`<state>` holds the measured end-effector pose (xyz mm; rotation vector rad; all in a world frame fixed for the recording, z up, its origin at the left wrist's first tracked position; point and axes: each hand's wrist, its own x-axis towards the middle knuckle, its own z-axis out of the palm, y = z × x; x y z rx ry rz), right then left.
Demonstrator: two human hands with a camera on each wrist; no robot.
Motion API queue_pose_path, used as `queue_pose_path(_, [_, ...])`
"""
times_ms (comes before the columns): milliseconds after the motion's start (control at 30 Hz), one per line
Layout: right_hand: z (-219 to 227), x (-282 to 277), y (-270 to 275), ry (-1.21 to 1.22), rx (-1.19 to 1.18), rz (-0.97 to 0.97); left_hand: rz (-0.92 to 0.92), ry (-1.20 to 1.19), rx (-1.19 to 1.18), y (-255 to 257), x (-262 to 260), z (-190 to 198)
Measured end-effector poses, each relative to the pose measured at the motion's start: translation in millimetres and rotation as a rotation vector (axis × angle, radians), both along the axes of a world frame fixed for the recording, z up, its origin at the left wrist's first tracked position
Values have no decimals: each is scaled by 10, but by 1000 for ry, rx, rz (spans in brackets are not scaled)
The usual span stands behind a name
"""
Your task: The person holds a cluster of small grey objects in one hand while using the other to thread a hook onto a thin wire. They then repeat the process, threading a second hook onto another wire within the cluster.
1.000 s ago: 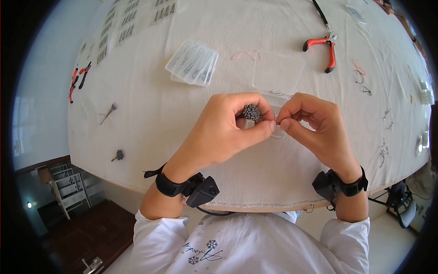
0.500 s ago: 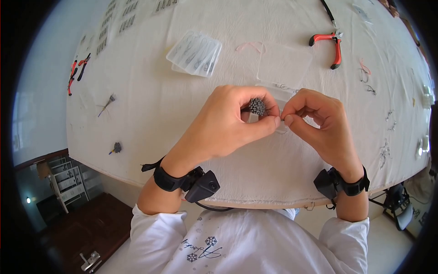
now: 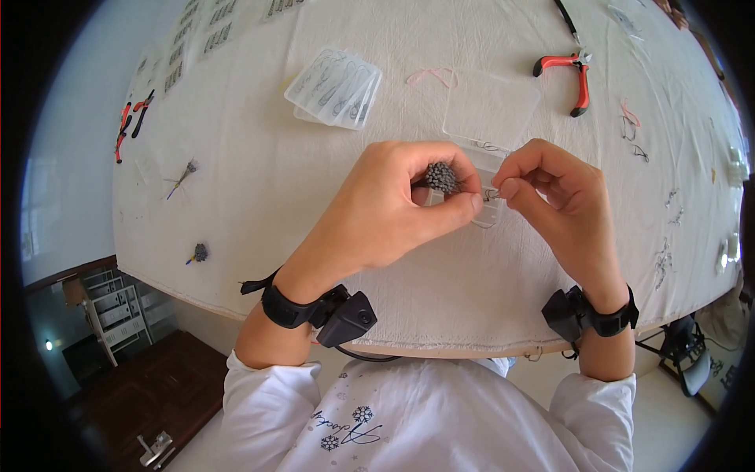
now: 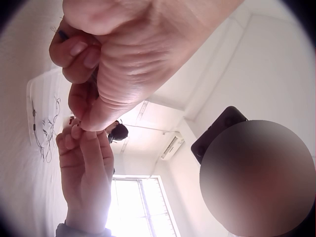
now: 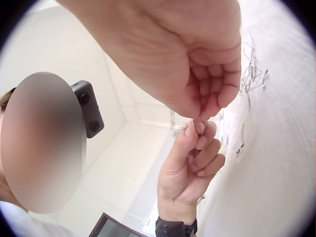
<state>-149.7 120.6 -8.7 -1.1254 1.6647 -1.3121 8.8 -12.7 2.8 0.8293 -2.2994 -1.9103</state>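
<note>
1. Head view. Left hand (image 3: 393,204) curled round a bundle of thin stems with dark grey rounded tips (image 3: 442,178); tips show inside the ring of thumb and forefinger, facing up. Right hand (image 3: 562,197) just beside it, thumb and forefinger pinching a small thin dark wire-like piece (image 3: 491,195), which lies between the two sets of fingertips. Under and beyond the hands, a clear plastic compartment tray (image 3: 486,160), partly hidden, thin dark loops at its far end; clear flat lid (image 3: 491,106) on its far side. Farther left, a fanned stack of translucent white plastic boxes (image 3: 334,88), top one divided into long compartments holding dark looped wire pieces. Red-and-black-handled pliers (image 3: 580,82) right of the lid, on the white cloth (image 3: 440,299).

2. Left wrist view. Left hand large at top, fingers folded in, a dark blue slender end showing among them; tips of the bundle hidden. Right hand's fingertips meet its thumb. Tray beside them, thin dark wires inside.

3. Right wrist view. Right hand above, thumb and finger pinched together against the left hand's fingertips; pinched piece too small to make out. Loose tangled wire pieces (image 5: 254,74) on cloth alongside.
</note>
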Motion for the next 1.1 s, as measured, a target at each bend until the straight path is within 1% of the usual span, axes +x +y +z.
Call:
queue_pose_path(233, [14, -20, -6, -97, 11, -75, 59, 37, 7, -8, 1, 8])
queue_pose_path(333, [25, 26, -30, -100, -165, -205, 90, 53, 10, -7, -2, 30])
queue_pose_path(433, [56, -22, 37, -83, -96, -130, 132, 65, 27, -6, -5, 52])
queue_pose_path(533, [22, 90, 26, -156, -61, -80, 166, 101, 18, -19, 5, 23])
queue_pose_path(633, [23, 176, 6, -204, -42, -77, 188, 156, 33, -15, 9, 4])
queue_pose_path(767, [35, 181, -14, -230, 22, -86, 252, 210, 110, 4, 13, -4])
queue_pose_path(867, [5, 215, -39, -256, -115, -179, 274, 239, 131, 2, 14, 1])
queue_pose_path(967, [31, 201, -56, -386, -206, -289, 278, 235, 129, -1, 13, 0])
queue_pose_path(1000, [-22, 184, -53, -368, -236, -308, 277, 232, 119, -1, 12, 0])
queue_pose_path(1100, [44, 119, 10, -335, 14, -81, 275, 237, 114, -4, 11, -19])
